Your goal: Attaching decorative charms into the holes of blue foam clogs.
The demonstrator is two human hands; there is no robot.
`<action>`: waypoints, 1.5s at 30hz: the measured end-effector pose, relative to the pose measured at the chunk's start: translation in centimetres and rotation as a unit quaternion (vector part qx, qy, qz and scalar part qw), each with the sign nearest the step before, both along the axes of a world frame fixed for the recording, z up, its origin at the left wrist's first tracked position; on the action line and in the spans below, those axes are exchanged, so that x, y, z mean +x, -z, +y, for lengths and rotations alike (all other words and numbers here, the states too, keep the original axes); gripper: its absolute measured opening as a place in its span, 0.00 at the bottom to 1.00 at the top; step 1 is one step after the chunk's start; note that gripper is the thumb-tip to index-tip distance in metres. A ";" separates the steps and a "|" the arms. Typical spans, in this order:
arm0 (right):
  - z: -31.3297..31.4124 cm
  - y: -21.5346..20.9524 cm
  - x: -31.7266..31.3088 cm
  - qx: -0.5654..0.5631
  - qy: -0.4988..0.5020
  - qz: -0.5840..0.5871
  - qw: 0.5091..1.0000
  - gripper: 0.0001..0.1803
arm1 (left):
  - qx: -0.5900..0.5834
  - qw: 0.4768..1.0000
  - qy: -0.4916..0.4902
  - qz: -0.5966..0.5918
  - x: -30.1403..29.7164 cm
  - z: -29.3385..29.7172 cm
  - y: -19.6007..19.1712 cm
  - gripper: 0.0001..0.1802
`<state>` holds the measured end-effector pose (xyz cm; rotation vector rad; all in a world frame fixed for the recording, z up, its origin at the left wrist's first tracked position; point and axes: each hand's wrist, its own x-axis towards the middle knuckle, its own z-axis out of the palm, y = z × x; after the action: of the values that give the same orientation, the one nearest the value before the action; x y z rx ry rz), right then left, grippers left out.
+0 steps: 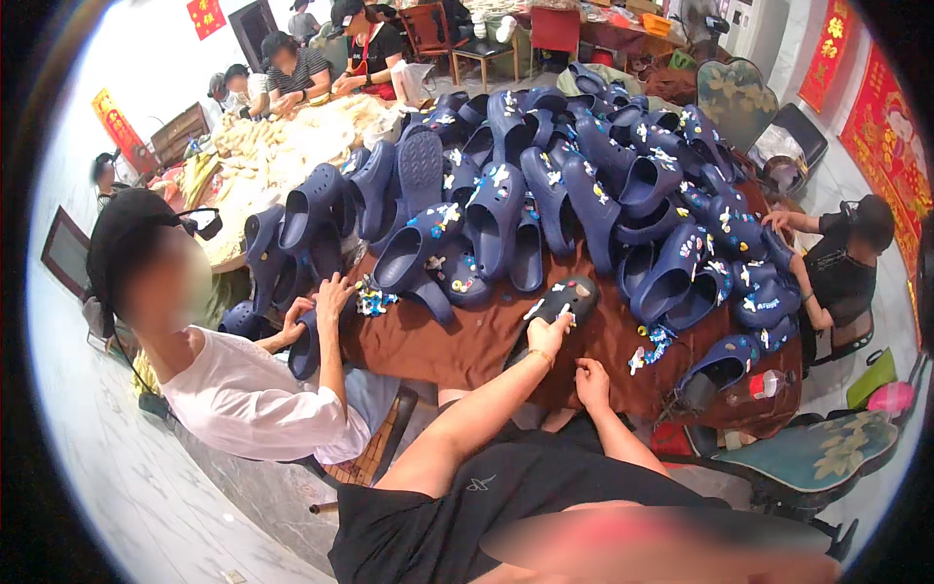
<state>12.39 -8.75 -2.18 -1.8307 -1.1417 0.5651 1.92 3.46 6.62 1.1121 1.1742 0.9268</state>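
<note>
Left to right, centre of frame: brown-clothed tabletop [443,343], with room to its near edge; left grip [551,334], closed on the near end of one dark clog [576,292], presumably light, rubbery and flexible, best taken by the rim; right grip [592,384], loosely curled, contents not discernible. Navy clogs [493,222] bound the room above; loose charms [655,348] lie right of centre.

We are in a hand-assembly workshop: charm-studded navy clogs [498,200] crowd our cloth-covered surface [448,346], a co-worker [253,394] handles clogs at either side, and others [377,63] work at a pale heap [292,151] behind
</note>
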 end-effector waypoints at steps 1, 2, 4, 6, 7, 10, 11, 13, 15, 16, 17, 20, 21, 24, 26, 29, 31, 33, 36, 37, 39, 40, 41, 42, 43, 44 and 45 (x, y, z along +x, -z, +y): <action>0.0 0.1 0.1 -0.002 0.005 0.008 1.000 0.10 | -0.020 0.998 0.005 -0.063 -0.1 0.1 -0.6 0.10; 0.1 0.2 0.2 -0.003 0.009 0.014 1.000 0.10 | -0.040 0.990 -0.011 -0.131 0.1 0.0 -1.3 0.11; 0.1 0.7 0.4 -0.017 0.016 0.061 0.998 0.09 | -0.115 0.964 -0.037 -0.239 0.2 -0.3 -2.4 0.14; 0.5 1.4 0.7 0.000 0.018 -0.007 1.000 0.09 | -0.154 0.947 0.015 -0.280 0.0 -0.3 -3.2 0.19; 0.6 1.8 0.8 -0.014 0.028 -0.022 0.999 0.09 | -0.162 0.939 0.022 -0.302 0.0 -0.4 -3.4 0.19; 0.8 2.5 1.1 0.007 0.021 0.071 0.997 0.10 | -0.182 0.906 0.042 -0.380 0.1 -0.7 -3.1 0.22; 0.8 2.4 1.1 0.025 0.012 0.092 0.995 0.10 | -0.194 0.900 0.045 -0.389 0.1 -0.8 -2.8 0.22; 0.4 1.6 0.9 -0.014 0.009 0.188 0.982 0.12 | -0.214 0.893 0.054 -0.393 0.0 -1.0 -2.1 0.22; -0.2 0.2 0.1 0.053 -0.025 0.238 0.969 0.14 | -0.194 0.896 0.040 -0.398 -0.3 -1.5 -1.4 0.23; -0.3 -0.6 -0.4 0.054 -0.022 0.288 0.956 0.15 | -0.190 0.898 0.028 -0.397 -0.4 -1.8 -1.3 0.23; -1.2 -1.4 -0.8 0.064 -0.069 0.321 0.943 0.20 | -0.214 0.880 0.055 -0.420 -0.8 -2.1 -1.2 0.23; -3.4 -3.0 -2.0 0.028 -0.145 0.374 0.916 0.27 | -0.140 0.911 0.044 -0.386 -1.2 -3.6 -1.8 0.24; -3.8 -3.2 -2.4 0.023 -0.149 0.335 0.930 0.35 | -0.028 0.966 0.021 -0.257 -1.2 -4.5 -2.1 0.24; -3.9 -2.7 -3.6 0.035 -0.092 0.115 0.989 0.33 | -0.146 0.930 0.039 -0.335 -1.2 -5.6 -3.6 0.20; -3.8 -2.3 -3.6 0.029 -0.083 0.175 0.981 0.34 | -0.132 0.946 0.093 -0.282 -1.0 -6.3 -4.5 0.18; -4.1 -2.2 -2.5 0.030 -0.041 0.243 0.969 0.35 | -0.053 0.967 0.228 -0.097 -0.9 -7.6 -5.9 0.28; -5.2 -2.3 -1.4 0.061 -0.029 0.307 0.949 0.28 | -0.065 0.961 0.256 -0.079 -1.2 -9.0 -7.3 0.36; -5.6 -2.2 -0.7 0.127 -0.021 0.349 0.928 0.24 | -0.071 0.953 0.281 -0.089 -1.8 -10.5 -9.6 0.39; -6.0 -1.2 0.1 0.100 0.025 0.344 0.933 0.23 | 0.020 0.918 0.331 -0.219 -3.7 -11.6 -15.0 0.34; -6.1 -0.7 0.2 0.099 0.036 0.342 0.934 0.23 | 0.061 0.900 0.336 -0.272 -4.6 -12.2 -17.0 0.33; -6.2 0.3 0.2 0.066 0.068 0.353 0.931 0.24 | 0.068 0.867 0.356 -0.342 -5.6 -12.6 -21.4 0.36; -6.3 0.7 0.3 0.060 0.068 0.366 0.926 0.25 | 0.146 0.869 0.356 -0.312 -6.8 -13.5 -23.1 0.32; -6.4 1.0 0.1 0.059 0.075 0.345 0.934 0.26 | 0.215 0.781 0.403 -0.426 -8.5 -14.5 -24.7 0.28; -6.4 1.2 0.1 0.049 0.086 0.328 0.939 0.26 | 0.265 0.756 0.413 -0.433 -9.7 -15.5 -26.2 0.28; -6.5 1.2 0.1 0.061 0.064 0.341 0.936 0.26 | 0.291 0.717 0.442 -0.454 -10.7 -16.4 -27.5 0.28; -6.6 1.2 0.1 0.094 0.047 0.330 0.938 0.25 | 0.360 0.677 0.474 -0.432 -11.5 -17.2 -28.6 0.28; -6.5 1.2 0.1 0.057 0.066 0.355 0.931 0.25 | 0.372 0.633 0.543 -0.408 -12.1 -18.0 -29.6 0.28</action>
<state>12.51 -15.21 -3.34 -1.3981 -0.5399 0.9578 -10.16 -14.51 36.18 1.4625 -0.7601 0.7177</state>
